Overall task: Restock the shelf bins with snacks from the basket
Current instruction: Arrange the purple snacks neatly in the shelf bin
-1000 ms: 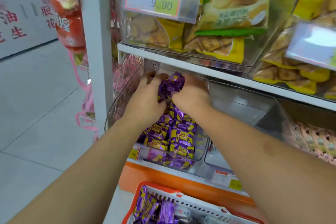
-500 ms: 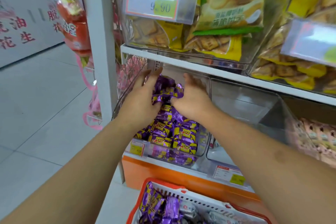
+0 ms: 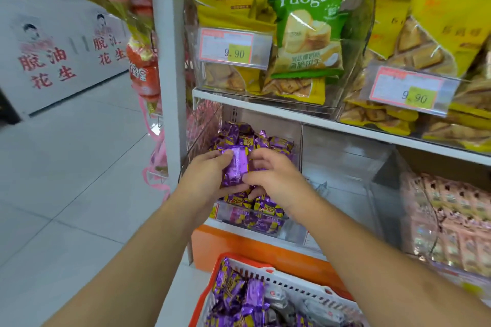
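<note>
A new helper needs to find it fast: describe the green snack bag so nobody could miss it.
Start at the white shelf upright and look at the upper shelf's clear bin just right of it. The green snack bag stands upright there, beside the 9.90 price tag. It is the only green pack; its neighbours are all yellow.

Purple snack packet [image 3: 235,167] above clear bin [image 3: 268,223] of purple snacks, orange-rimmed basket [image 3: 210,292] below

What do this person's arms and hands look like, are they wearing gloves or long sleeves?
No gloves: the left hand and right hand are bare. Both forearms are uncovered as far as the frame shows, with no sleeve cuffs in view. No watch, ring, or bracelet is visible on either.
</note>
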Motion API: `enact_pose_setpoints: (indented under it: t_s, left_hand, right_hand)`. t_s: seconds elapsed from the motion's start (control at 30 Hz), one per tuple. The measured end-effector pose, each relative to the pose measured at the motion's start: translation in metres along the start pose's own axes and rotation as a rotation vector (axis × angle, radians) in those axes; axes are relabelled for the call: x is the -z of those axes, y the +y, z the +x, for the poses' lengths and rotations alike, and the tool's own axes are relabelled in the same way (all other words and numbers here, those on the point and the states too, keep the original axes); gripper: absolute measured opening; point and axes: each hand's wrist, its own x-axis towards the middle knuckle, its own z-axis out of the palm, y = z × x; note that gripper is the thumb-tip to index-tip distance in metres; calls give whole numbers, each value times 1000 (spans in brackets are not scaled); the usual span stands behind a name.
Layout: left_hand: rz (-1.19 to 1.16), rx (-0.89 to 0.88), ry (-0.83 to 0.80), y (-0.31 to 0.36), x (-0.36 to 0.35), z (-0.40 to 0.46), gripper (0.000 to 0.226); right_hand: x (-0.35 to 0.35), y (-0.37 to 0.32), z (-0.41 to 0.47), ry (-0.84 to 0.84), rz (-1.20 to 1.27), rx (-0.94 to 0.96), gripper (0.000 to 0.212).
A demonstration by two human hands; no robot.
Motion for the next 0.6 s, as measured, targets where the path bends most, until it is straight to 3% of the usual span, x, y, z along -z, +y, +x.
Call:
enact_pose_setpoints:
  t_s: [0.07,0.17,0.3,0.5,0.6]
  left_hand:
    - [71,-18,22,-2,-1,0,26]
    - [249,2,121,-6,-1,9,39]
    - [-21,106,8,-4,0,16,48]
    - [-276,140,-100,2,15,28,49]
    - [-260,146,-91,2,17,29,36]
  right_hand:
    - [-3,0,-1,58,-22,10,34]
    - [-8,3,7,179,-250,133,37]
    - [-11,0,14,191,-486,284,44]
    - [-5,2,24,7,-318,278,60]
    - [-1,4,26,68,-282,277,63]
